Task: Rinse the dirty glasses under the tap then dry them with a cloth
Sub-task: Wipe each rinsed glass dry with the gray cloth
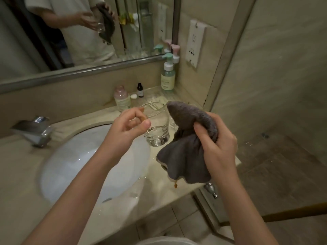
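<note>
Over the right edge of the sink (53, 167), looks like the drying step is starting. Left hand (123, 128) grips a clear glass (156, 124) by its side, right hand (217, 137) is clenched round a bunched grey cloth (185, 156) just beside the glass. Next I'd guess the cloth needs to be pushed into the glass, well clear of the tap (33, 129).

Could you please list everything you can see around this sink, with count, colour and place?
glass: one, clear, held above the counter
cloth: one, grey, right of the glass
tap: one, chrome, left of the basin
basin: one, white, set in the counter
counter: one, beige
bottles: three, by the back wall
mirror: one, above
left hand: grips the glass
right hand: grips the cloth
</note>
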